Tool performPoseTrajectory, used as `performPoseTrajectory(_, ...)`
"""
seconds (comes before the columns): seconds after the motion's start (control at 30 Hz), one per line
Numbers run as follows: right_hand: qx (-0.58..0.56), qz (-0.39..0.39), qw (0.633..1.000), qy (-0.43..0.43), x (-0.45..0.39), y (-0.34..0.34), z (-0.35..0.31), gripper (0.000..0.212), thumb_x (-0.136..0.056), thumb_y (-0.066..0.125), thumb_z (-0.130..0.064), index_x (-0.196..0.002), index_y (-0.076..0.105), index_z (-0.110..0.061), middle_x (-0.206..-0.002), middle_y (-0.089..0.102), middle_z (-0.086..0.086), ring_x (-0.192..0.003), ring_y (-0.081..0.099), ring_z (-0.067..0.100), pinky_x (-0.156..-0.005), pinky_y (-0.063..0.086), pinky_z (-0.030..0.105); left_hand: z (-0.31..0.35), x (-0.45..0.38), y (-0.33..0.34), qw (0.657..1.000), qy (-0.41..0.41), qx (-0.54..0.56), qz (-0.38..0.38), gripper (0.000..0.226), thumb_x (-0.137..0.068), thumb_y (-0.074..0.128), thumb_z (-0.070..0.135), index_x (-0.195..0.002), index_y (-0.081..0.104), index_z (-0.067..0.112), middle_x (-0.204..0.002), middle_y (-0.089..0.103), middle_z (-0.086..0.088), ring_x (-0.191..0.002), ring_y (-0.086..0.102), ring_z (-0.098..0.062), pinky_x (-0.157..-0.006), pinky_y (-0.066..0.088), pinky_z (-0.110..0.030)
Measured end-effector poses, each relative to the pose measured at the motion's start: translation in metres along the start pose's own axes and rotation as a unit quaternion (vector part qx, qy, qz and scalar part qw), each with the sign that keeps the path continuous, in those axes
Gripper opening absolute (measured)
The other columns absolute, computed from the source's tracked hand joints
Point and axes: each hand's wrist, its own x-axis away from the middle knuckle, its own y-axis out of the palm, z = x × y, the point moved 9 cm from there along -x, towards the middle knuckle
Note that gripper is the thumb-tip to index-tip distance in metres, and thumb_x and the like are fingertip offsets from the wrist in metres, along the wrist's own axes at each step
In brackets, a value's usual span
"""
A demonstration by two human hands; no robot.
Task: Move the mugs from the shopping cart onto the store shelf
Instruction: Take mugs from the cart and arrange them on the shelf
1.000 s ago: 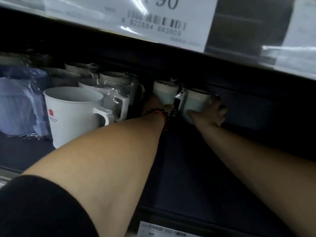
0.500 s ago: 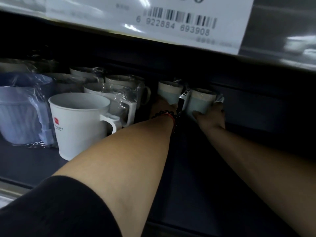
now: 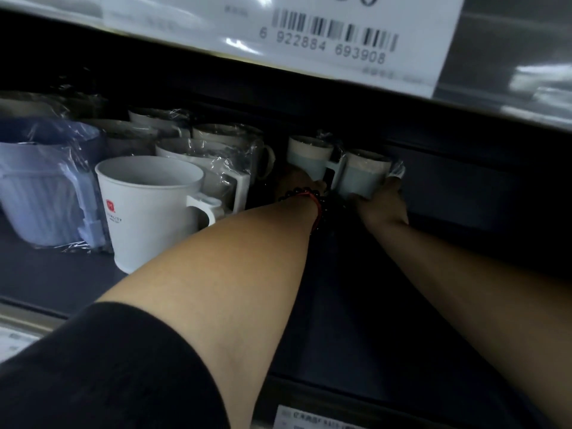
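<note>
You have two pale blue mugs with cream rims standing far back on the dark store shelf (image 3: 356, 320), side by side and nearly touching. The left mug (image 3: 309, 156) sits just behind your left hand (image 3: 301, 184); the right mug (image 3: 363, 176) sits just behind your right hand (image 3: 382, 202). Both are wrapped in clear film, which bunches in a crinkled tuft at the right mug's far right side. A white handle shows in the gap between the two mugs; whose handle it is you cannot tell for certain.

Much here is hard to make out. Your left hand is mostly hidden behind its own wrist and the dark beaded bracelet (image 3: 305, 196) with a red cord, so whether that grip is wrapped round the left mug or merely resting at its base cannot be told. Your right hand lies against the lower front of the right mug, fingers reaching up its right side; the shadow and blur hide whether they curl round it or just press, so that grip cannot be told either.

To the left stands a white logo mug (image 3: 148, 209), unwrapped, nearest you, with several film-wrapped white mugs (image 3: 204, 156) behind it and a wrapped bluish jug (image 3: 40, 187) at the far left, cut off by the frame edge. Above, a price label (image 3: 325, 35) with a barcode hangs from the upper shelf's edge, its top cut off. A black sleeve (image 3: 108, 376) fills the near left corner.
</note>
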Motion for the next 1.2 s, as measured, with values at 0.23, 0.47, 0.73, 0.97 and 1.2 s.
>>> performPoseTrajectory(0.23, 0.053, -0.096, 0.992, -0.056, 0.018, -0.022, -0.012, 0.051, -0.087, 0.064, -0.026, -0.134, 0.051, -0.013, -0.135, 0.056, 0.012, -0.119, 0.056, 0.030, -0.093, 0.044, 0.028, 0.018, 0.040, -0.018, 0.992, 0.025, -0.033, -0.122, 0.030, -0.093, 0.056, 0.021, -0.113, 0.061, -0.001, -0.134, 0.054, -0.018, -0.123, 0.053, -0.032, -0.100, 0.045, -0.035)
performPoseTrajectory(0.47, 0.101, -0.135, 0.973, -0.157, 0.091, -0.058, -0.026, 0.040, -0.082, 0.064, -0.034, -0.120, 0.058, -0.023, -0.116, 0.065, 0.005, -0.105, 0.062, 0.024, -0.080, 0.047, 0.025, 0.071, 0.161, -0.073, 0.969, 0.188, -0.139, -0.077, 0.034, -0.093, 0.053, 0.029, -0.121, 0.054, 0.010, -0.126, 0.058, -0.012, -0.113, 0.055, -0.028, -0.077, 0.036, -0.021)
performPoseTrajectory(0.73, 0.039, -0.140, 0.935, -0.324, 0.205, -0.098, -0.080, 0.027, -0.078, 0.061, -0.027, -0.105, 0.065, -0.025, -0.101, 0.068, 0.002, -0.094, 0.062, 0.023, -0.082, 0.053, 0.039, 0.053, 0.258, -0.146, 0.951, 0.224, -0.200, -0.075, 0.024, -0.088, 0.052, 0.030, -0.103, 0.060, 0.014, -0.108, 0.066, -0.008, -0.103, 0.060, -0.028, -0.077, 0.045, -0.026)
performPoseTrajectory(0.97, 0.005, -0.099, 0.887, -0.452, 0.330, -0.089, -0.150, 0.023, -0.080, 0.053, -0.024, -0.096, 0.067, -0.016, -0.089, 0.065, -0.001, -0.082, 0.058, 0.025, -0.073, 0.050, 0.042, -0.025, 0.316, -0.238, 0.959, 0.167, -0.223, -0.049, 0.019, -0.088, 0.047, 0.022, -0.103, 0.057, 0.016, -0.101, 0.056, -0.004, -0.102, 0.054, -0.027, -0.077, 0.043, -0.034)
performPoseTrajectory(1.2, -0.123, -0.209, 0.841, -0.484, 0.481, -0.004, -0.223, 0.024, -0.082, 0.054, -0.023, -0.099, 0.069, -0.015, -0.093, 0.068, -0.001, -0.086, 0.061, 0.019, -0.075, 0.052, 0.037, -0.166, 0.413, -0.381, 0.963, 0.051, -0.265, 0.024, 0.037, -0.093, 0.048, 0.025, -0.129, 0.053, 0.014, -0.121, 0.056, -0.003, -0.115, 0.050, -0.022, -0.095, 0.043, -0.037)
